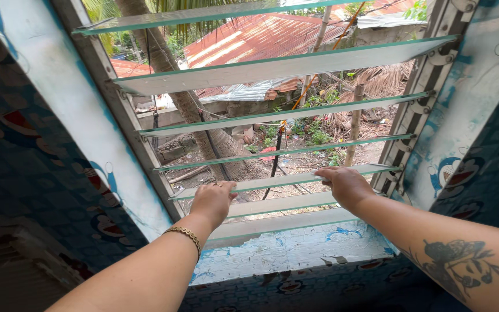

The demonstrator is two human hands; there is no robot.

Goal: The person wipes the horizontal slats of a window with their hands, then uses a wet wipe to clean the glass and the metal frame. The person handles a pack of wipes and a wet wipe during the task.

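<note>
Gripping one clear glass louvre slat (284, 180) in a metal-framed window, left hand (212, 200) and right hand (346, 185), fingers curled over its edge.

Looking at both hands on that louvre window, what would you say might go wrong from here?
1. Both the left hand and the right hand rest bare on the edge of one glass slat; an exposed glass edge could cut fingers.
2. Uneven pressure from the two hands might crack the thin slat or work it out of its side clips.
3. The slats stand open over the yard below, so a loosened pane could fall outside.
</note>
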